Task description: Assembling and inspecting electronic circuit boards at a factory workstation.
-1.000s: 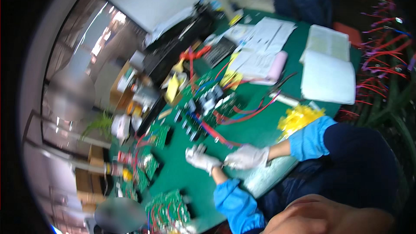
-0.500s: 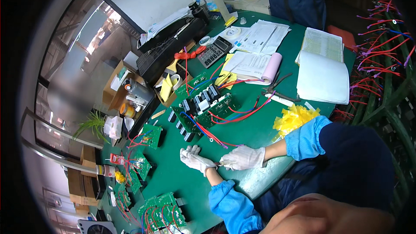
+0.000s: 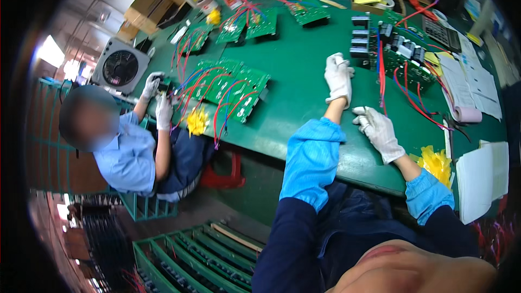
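My left hand (image 3: 339,80), in a white glove, is above the green table (image 3: 304,97) with its fingers curled in. Whether anything lies inside that curl is hidden. To its right, my right hand (image 3: 378,134), also white-gloved, lies palm down close to the table's near edge, fingers spread a little and nothing visible in them. Just beyond the hands stands a large green circuit board assembly (image 3: 402,59) with black and white block components. Red and blue wires (image 3: 382,78) hang from it toward my right hand.
Several wired circuit boards (image 3: 239,87) lie to the left. A co-worker (image 3: 127,154) in light blue sits there, gloved hands on a small dark part. Yellow strips (image 3: 435,164), an open notebook (image 3: 482,176) and papers are at right. A fan (image 3: 120,67) stands far left.
The view has swung left, bringing the co-worker into sight. My right hand was at my left wrist, pinching near the glove's cuff; now the hands are apart and the right fingers have spread.
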A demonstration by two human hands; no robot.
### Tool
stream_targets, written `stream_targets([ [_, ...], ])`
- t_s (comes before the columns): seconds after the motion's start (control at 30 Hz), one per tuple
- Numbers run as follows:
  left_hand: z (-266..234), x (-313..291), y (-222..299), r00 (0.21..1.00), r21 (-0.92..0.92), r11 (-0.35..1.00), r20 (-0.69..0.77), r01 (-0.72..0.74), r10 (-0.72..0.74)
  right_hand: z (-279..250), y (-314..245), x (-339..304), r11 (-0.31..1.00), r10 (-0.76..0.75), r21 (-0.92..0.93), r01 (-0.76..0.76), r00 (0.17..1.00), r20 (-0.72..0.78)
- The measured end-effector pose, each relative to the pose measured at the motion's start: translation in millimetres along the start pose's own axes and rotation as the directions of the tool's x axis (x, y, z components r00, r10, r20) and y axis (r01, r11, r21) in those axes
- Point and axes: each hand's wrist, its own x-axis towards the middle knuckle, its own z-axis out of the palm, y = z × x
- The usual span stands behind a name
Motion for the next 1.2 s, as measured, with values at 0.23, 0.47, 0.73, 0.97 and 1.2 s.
stream_targets([
  [0.23, -14, -6, 4, 0.998, 0.050, 0.997, -0.019, -0.065, 0.066, 7, 6, -2, 0.990, -0.116, -0.084, 0.117, 0.993, 0.016],
  [0.47, 0, -14, 7, 0.999, 0.136, 0.991, -0.034, -0.013, 0.018, 2, 3, -10, 0.955, -0.118, -0.272, 0.116, 0.993, 0.010],
  [0.73, -6, -5, 9, 0.998, 0.300, 0.952, 0.016, -0.068, 0.066, 10, 12, -8, 0.914, -0.294, -0.282, 0.293, 0.955, 0.037],
  [0.97, -2, 34, 11, 0.977, 0.231, 0.950, -0.004, -0.209, 0.215, -4, 0, 4, 0.894, -0.358, -0.264, 0.363, 0.931, 0.069],
  [1.2, -36, 129, 15, 0.843, 0.329, 0.869, -0.275, -0.369, 0.462, -2, -12, -15, 0.800, -0.315, -0.431, 0.418, 0.903, 0.292],
])
